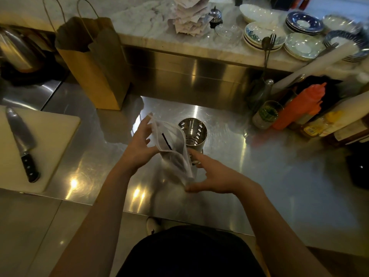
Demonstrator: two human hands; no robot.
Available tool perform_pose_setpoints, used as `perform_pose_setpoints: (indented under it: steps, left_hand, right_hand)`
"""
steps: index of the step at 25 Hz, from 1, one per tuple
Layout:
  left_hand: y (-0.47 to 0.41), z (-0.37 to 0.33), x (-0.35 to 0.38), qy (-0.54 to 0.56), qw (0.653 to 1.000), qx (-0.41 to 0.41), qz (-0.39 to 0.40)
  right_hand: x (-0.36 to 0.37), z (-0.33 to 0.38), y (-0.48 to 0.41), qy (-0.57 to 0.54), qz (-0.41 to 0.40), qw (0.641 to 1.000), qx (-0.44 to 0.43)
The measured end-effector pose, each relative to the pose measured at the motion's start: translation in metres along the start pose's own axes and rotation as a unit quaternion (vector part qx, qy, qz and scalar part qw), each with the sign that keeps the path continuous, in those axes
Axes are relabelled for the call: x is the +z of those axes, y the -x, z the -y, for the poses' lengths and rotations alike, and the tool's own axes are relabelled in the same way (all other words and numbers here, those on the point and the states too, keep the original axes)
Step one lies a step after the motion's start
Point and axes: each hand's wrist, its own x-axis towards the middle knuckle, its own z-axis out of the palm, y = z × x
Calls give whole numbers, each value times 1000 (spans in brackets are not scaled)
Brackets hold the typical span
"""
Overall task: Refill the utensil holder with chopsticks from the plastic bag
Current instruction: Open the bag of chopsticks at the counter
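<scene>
A clear plastic bag stands upright in the middle of the steel counter, mouth open toward the top. Dark chopsticks show through it, one tip sticking up inside. My left hand grips the bag's left edge near the mouth. My right hand holds its lower right side, fingers spread, thumb under the bottom. Right behind the bag stands the perforated steel utensil holder; it looks empty and its lower front is hidden by the bag.
A brown paper bag stands at the back left. On the left, a knife lies on a white cutting board. Sauce bottles crowd the right. Stacked plates sit on the raised marble shelf behind.
</scene>
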Motion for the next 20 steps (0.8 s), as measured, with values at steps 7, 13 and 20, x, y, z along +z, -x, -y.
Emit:
perform_pose_setpoints:
  steps: [7,13,20]
  left_hand:
    - [0,23,-5,1,998,15,-56]
    - [7,28,18,42,996,31,-78]
    - [13,31,21,189,978,63,-68]
  right_hand:
    - [-5,-13,1,-84,-220,971,37]
    - [3,-4,-6,-89,-324,942,3]
    - [-26,33,-2,-193,-381,899,-99]
